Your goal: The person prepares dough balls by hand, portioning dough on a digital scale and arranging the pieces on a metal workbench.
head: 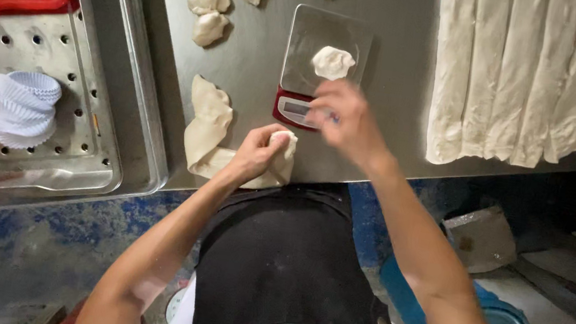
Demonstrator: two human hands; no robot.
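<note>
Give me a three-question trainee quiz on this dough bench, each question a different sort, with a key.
1. True or false: the small dough piece lies on the scale.
2. Multiple choice: the left hand rests on
A. the stack of white paper cups
B. the long dough strip at the table's near edge
C. the red tray
3. Fill in: the right hand is in front of the scale's ______ base.

Key
1. True
2. B
3. red
</note>
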